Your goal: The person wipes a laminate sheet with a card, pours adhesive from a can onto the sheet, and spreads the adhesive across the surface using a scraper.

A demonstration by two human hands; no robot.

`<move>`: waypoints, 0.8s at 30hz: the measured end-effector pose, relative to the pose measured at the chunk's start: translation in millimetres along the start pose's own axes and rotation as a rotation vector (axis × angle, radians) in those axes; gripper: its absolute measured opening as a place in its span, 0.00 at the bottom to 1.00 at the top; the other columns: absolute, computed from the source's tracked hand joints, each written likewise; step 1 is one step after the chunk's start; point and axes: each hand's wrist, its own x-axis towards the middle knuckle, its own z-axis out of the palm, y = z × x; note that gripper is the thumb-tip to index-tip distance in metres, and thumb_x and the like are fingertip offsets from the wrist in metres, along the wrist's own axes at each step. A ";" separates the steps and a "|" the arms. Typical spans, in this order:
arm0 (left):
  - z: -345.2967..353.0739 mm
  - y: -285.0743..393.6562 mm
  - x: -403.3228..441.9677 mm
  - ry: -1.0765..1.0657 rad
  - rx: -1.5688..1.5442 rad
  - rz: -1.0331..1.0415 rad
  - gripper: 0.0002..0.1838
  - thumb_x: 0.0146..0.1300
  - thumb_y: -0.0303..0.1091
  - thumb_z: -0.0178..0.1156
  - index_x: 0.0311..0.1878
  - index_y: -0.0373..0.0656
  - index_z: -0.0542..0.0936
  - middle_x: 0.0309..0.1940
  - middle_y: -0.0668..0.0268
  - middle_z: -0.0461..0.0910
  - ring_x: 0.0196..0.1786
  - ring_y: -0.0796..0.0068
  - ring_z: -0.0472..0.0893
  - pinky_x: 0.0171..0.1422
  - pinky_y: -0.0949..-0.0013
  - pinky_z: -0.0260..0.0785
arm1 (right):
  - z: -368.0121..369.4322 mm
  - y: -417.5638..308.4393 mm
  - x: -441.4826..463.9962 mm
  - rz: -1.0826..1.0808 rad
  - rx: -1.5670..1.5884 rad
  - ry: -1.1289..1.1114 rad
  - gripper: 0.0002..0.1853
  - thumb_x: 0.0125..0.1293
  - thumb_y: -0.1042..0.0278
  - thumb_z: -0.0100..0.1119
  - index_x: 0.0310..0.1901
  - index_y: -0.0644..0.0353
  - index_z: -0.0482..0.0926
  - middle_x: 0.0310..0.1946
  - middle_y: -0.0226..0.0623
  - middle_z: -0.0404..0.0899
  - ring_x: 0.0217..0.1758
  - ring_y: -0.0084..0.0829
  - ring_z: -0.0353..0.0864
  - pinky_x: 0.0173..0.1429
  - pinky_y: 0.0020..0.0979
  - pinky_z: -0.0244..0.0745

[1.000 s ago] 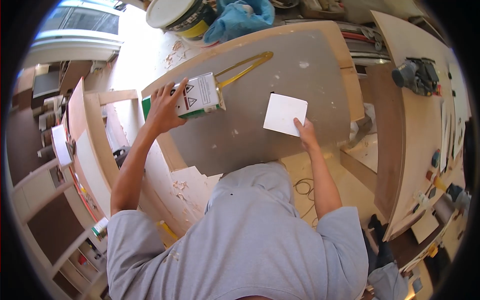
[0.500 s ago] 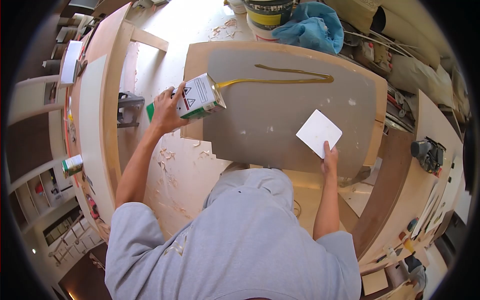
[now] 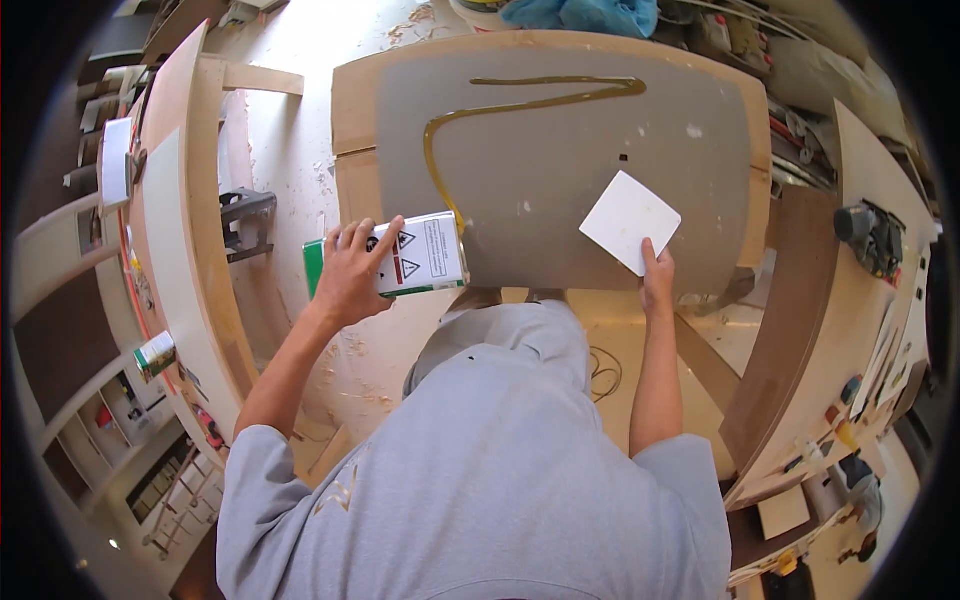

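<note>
My left hand [image 3: 357,268] is wrapped round a rectangular white and green metal can [image 3: 425,255] with hazard labels. The can lies tipped over, and a thick amber liquid [image 3: 432,150] runs from its right end onto the grey sheet [image 3: 560,150]. The bead of liquid lies in a bent zigzag across the sheet's far and left parts. Pinched by one corner in my right hand [image 3: 657,275] is a thin white square plate [image 3: 630,222], held over the sheet's right part. Brown cardboard [image 3: 355,110] shows around the sheet's edges.
To the left stands a long wooden bench [image 3: 190,200] bearing a smaller can [image 3: 156,353]. A power tool [image 3: 870,238] rests on the right bench [image 3: 800,350]. Blue plastic [image 3: 590,14] lies beyond the sheet. Wood shavings [image 3: 370,355] litter the floor.
My left hand has brought the can nearer my body and a little right, and the amber line has lengthened down the sheet's left side. The view has shifted; the white plate stays in my right hand.
</note>
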 end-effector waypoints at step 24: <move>-91.6 90.9 265.9 0.372 0.307 0.268 0.60 0.31 0.47 0.73 0.73 0.61 0.54 0.58 0.51 0.70 0.61 0.50 0.69 0.61 0.44 0.59 | -92.8 -11.8 -19.3 -0.123 0.275 0.251 0.20 0.71 0.62 0.51 0.59 0.65 0.67 0.45 0.34 0.77 0.41 0.27 0.79 0.39 0.30 0.78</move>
